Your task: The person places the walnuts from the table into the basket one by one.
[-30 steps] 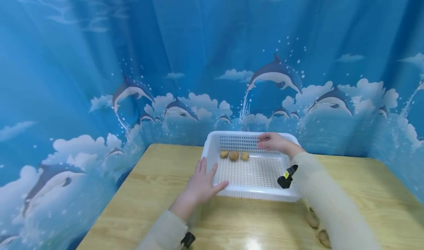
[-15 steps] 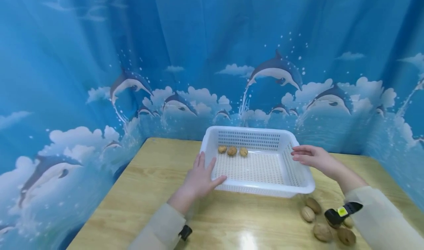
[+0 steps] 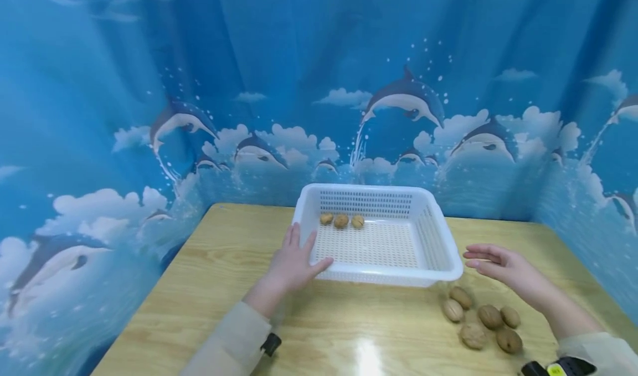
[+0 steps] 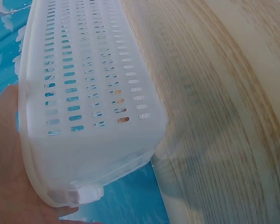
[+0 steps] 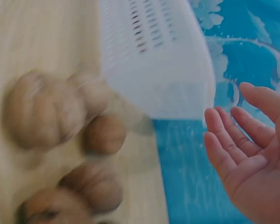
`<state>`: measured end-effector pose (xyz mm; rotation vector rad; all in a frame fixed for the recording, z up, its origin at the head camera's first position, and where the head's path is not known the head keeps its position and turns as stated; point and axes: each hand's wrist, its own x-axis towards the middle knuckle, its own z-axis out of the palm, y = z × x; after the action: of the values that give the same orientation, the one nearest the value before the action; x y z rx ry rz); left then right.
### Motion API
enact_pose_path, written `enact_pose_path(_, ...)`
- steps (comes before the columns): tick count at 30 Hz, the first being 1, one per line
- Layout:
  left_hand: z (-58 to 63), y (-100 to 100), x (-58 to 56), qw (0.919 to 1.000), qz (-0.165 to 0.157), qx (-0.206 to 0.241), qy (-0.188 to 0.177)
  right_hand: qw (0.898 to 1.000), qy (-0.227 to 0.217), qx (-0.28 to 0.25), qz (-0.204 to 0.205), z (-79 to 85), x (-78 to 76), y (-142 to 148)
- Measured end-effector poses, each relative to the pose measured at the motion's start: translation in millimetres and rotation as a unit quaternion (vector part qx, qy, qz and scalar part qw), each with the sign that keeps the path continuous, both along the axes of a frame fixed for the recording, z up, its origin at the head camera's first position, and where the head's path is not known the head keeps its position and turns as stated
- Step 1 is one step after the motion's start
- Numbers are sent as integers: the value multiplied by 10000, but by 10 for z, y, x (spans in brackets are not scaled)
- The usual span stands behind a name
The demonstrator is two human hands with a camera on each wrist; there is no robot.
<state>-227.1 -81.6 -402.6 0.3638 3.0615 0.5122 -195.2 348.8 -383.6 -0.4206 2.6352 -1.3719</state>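
A white perforated plastic basket (image 3: 379,273) stands at the back of the wooden table. Three walnuts (image 3: 341,221) sit in a row along its far left inside. My left hand (image 3: 294,262), fingers spread, rests at the basket's front left corner; in the left wrist view this hand (image 4: 4,158) lies against the rim. Just beyond the basket's right side, my right hand (image 3: 508,271) is in the air with nothing in it, fingers loosely extended. Below it several more walnuts (image 3: 490,316) lie loose on the table, blurred in the right wrist view.
The wooden table (image 3: 199,309) runs up to a blue curtain (image 3: 299,77) printed with dolphins, which hangs right behind the basket. Black straps with small devices (image 3: 271,344) are worn on both wrists.
My right hand has come out of the basket and moved right and toward me, over beside the loose walnuts. The left hand has stayed at the basket's corner. The view has shifted slightly.
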Motion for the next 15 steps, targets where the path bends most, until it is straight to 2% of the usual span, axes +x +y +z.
enact_pose_path(10,28,-17,22,10000,95,14,-9,9976,112,625,-258,-389,139,190)
enact_pose_path(15,23,20,20,10000,49,6,-11,9939,216,1083,63,-497,180,153)
